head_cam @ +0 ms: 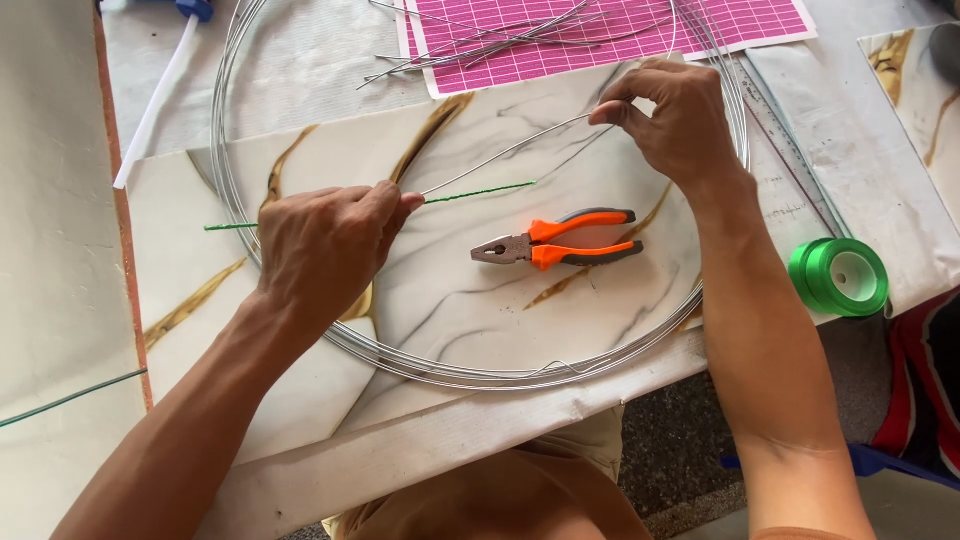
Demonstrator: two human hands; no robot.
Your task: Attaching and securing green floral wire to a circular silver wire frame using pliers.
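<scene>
While we look down at the table, we note these things:

Left hand: our left hand (325,245) is closed, with the fingers curled and pressed together, and the fingertips pinch one end of the silver wire (505,153).
Right hand: our right hand (672,118) has thumb and forefinger pinching the other end of the same wire; the other fingers are bent close beside them.
Silver wire: it is thin and goes slightly curved between the two hands, above the marble-patterned board (300,400).
Green stem: a thin green-wrapped wire (480,191) lies flat on the board, passes under the left hand and comes out on both sides of it.
Pliers: the pliers (560,240) with orange and grey handles lie on the board, between our two forearms, jaws pointing to the left; no hand touches them.
Wire coil: a big coil of silver wire (470,375) lies around the hands and the pliers like a ring.
Pink mat: a pink grid mat (620,30) is at the far side, with several cut wire pieces (480,45) on it.
Ribbon: a roll of green ribbon (840,277) stands near the right forearm, outside the coil.
Ruler: a clear ruler (790,150) lies just beside the coil on the right.
</scene>
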